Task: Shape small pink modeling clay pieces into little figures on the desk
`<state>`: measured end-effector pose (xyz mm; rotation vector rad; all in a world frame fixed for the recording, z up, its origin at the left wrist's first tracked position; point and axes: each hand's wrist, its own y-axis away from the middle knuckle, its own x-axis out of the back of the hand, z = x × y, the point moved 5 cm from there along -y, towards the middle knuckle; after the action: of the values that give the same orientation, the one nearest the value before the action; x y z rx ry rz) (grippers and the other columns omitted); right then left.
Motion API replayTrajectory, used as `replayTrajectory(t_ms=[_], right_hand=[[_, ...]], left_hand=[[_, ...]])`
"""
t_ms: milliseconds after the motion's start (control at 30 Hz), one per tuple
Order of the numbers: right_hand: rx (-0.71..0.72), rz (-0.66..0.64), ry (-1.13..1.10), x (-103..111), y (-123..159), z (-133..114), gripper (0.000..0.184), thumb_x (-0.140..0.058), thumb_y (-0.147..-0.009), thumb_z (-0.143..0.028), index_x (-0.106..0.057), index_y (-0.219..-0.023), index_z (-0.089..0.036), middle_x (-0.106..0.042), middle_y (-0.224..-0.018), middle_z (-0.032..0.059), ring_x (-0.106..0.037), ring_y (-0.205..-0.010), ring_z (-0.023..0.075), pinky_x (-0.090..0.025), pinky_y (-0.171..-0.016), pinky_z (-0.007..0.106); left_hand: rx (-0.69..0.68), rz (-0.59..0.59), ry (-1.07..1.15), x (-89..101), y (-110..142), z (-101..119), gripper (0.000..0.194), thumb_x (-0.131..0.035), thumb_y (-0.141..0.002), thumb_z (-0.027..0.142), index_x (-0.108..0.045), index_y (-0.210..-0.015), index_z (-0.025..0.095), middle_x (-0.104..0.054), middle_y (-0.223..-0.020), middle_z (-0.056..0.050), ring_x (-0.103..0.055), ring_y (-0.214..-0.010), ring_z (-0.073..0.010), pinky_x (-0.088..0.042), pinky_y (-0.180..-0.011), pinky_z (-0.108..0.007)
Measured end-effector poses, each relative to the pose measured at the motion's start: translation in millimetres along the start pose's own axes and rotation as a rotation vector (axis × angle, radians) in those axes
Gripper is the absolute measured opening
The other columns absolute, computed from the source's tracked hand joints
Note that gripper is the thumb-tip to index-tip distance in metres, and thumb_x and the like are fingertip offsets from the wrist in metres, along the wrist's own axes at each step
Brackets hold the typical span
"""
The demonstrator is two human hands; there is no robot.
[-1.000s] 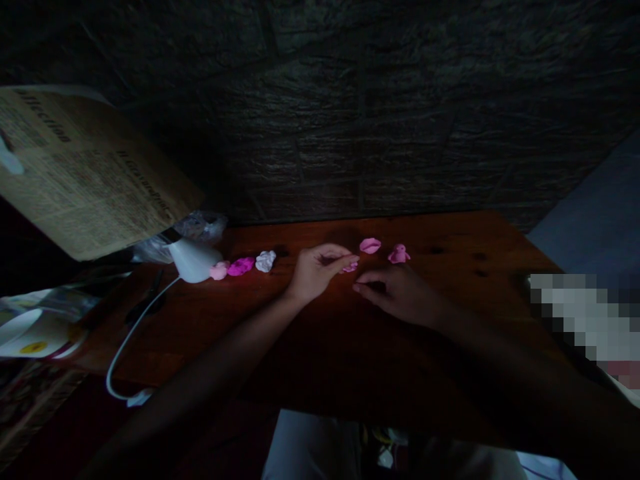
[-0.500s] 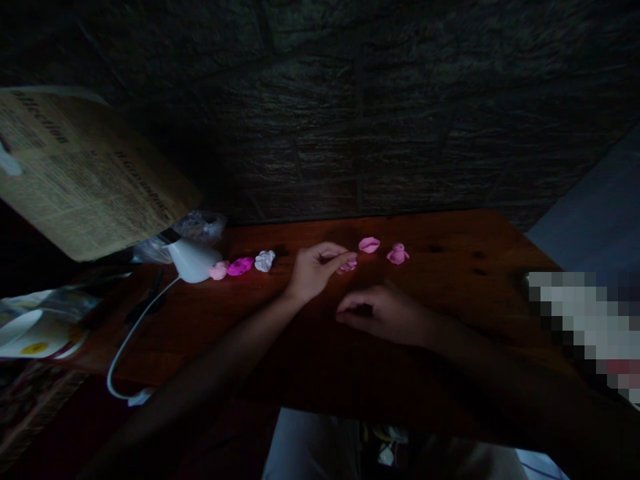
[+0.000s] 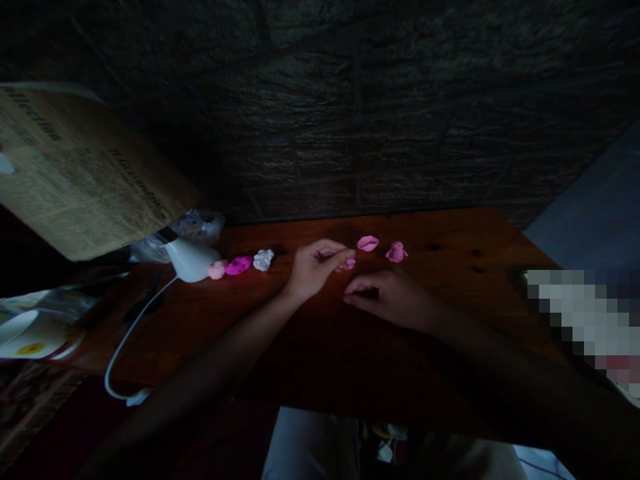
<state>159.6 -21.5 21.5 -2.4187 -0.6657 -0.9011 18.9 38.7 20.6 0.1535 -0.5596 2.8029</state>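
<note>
Head view: white lump sits near left hand.

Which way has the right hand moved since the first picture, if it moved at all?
Yes: against the pink bird-shaped figure on the wooden table, the right hand is now a little closer to the table's front edge and slightly farther left.

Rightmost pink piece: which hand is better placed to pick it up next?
Probably the right hand: it is nearer to the rightmost pink piece, and nothing shows clearly in its grip, though the light is dim. The left hand is farther off and pinches a small pink piece.
</note>
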Motion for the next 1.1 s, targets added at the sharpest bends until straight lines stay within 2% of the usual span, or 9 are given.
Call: replayTrajectory(t_ms=[100,233,367,567,667,733,833,967,1100], right_hand=[[-0.015,0.020,0.005,3.6,-0.4,1.1,0.012,-0.067,-0.093,-0.020,-0.078,-0.089,-0.020,-0.082,-0.088,0.0038,-0.072,-0.075,0.0165,-0.050,-0.074,0.031],[-0.028,0.033,0.023,6.1,-0.8,3.9,0.012,-0.068,-0.092,-0.020,-0.078,-0.087,-0.020,-0.082,-0.088,0.0042,-0.073,-0.077,0.0173,-0.051,-0.076,0.031],[-0.009,0.075,0.005,9.3,-1.0,5.1,0.012,-0.067,-0.092,-0.020,-0.078,-0.088,-0.019,-0.082,-0.093,0.0053,-0.075,-0.081,0.0187,-0.052,-0.080,0.033],[-0.069,0.265,-0.181,19.0,0.2,7.5,0.010,-0.067,-0.092,-0.027,-0.074,-0.086,-0.022,-0.080,-0.092,0.0040,-0.074,-0.085,0.0196,-0.056,-0.083,0.035],[-0.092,0.395,-0.288,25.2,0.9,9.6,0.017,-0.073,-0.088,-0.037,-0.069,-0.082,-0.021,-0.078,-0.095,0.0060,-0.072,-0.082,0.0195,-0.057,-0.078,0.035],[-0.107,0.444,-0.360,27.9,1.0,11.8,0.024,-0.076,-0.085,-0.044,-0.071,-0.091,-0.021,-0.077,-0.101,0.0077,-0.071,-0.080,0.0189,-0.057,-0.071,0.033],[-0.140,0.390,-0.436,26.5,-0.4,13.8,0.033,-0.076,-0.085,-0.049,-0.075,-0.103,-0.021,-0.076,-0.099,0.0068,-0.068,-0.072,0.0164,-0.055,-0.061,0.030],[-0.104,0.305,-0.484,23.9,-1.4,9.6,0.023,-0.071,-0.090,-0.042,-0.078,-0.096,-0.021,-0.073,-0.078,0.0019,-0.064,-0.065,0.0138,-0.053,-0.063,0.030],[-0.079,0.297,-0.512,23.7,-1.3,8.6,0.017,-0.070,-0.091,-0.037,-0.079,-0.094,-0.022,-0.075,-0.077,0.0016,-0.065,-0.067,0.0137,-0.053,-0.064,0.030]], left_hand=[[0.008,-0.022,-0.005,-1.3,0.9,-0.3,0.032,-0.077,-0.084,0.050,-0.073,-0.083,0.018,-0.079,-0.080,-0.006,-0.070,-0.065,-0.0122,-0.057,-0.061,-0.026],[-0.004,-0.057,0.017,-4.0,1.9,1.7,0.046,-0.064,-0.092,0.060,-0.073,-0.085,0.015,-0.079,-0.081,-0.009,-0.070,-0.064,-0.0120,-0.056,-0.057,-0.024],[0.016,-0.095,0.037,-5.4,1.7,0.6,0.060,-0.054,-0.094,0.069,-0.071,-0.075,0.015,-0.077,-0.074,-0.008,-0.068,-0.060,-0.0113,-0.057,-0.059,-0.024],[0.156,-0.140,0.138,-6.6,0.5,-10.1,0.065,-0.048,-0.094,0.073,-0.072,-0.075,0.016,-0.073,-0.069,-0.008,-0.066,-0.058,-0.0118,-0.053,-0.055,-0.024],[0.190,-0.117,0.163,-6.9,0.9,-11.8,0.063,-0.051,-0.093,0.073,-0.070,-0.073,0.016,-0.070,-0.065,-0.006,-0.064,-0.056,-0.0115,-0.051,-0.052,-0.024],[0.194,-0.136,0.152,-9.6,2.3,-10.1,0.063,-0.054,-0.090,0.074,-0.069,-0.070,0.016,-0.068,-0.061,-0.005,-0.062,-0.052,-0.0107,-0.050,-0.051,-0.023],[0.182,-0.196,0.088,-15.3,5.6,-5.7,0.067,-0.052,-0.089,0.077,-0.066,-0.064,0.016,-0.066,-0.056,-0.004,-0.059,-0.049,-0.0100,-0.048,-0.049,-0.023],[0.164,-0.252,0.058,-20.9,9.7,-2.1,0.065,-0.053,-0.090,0.075,-0.071,-0.069,0.017,-0.068,-0.058,-0.005,-0.058,-0.048,-0.0103,-0.047,-0.047,-0.023],[0.169,-0.263,0.084,-22.8,10.7,-1.3,0.064,-0.055,-0.089,0.075,-0.072,-0.068,0.017,-0.072,-0.064,-0.007,-0.058,-0.048,-0.0095,-0.046,-0.044,-0.022]])
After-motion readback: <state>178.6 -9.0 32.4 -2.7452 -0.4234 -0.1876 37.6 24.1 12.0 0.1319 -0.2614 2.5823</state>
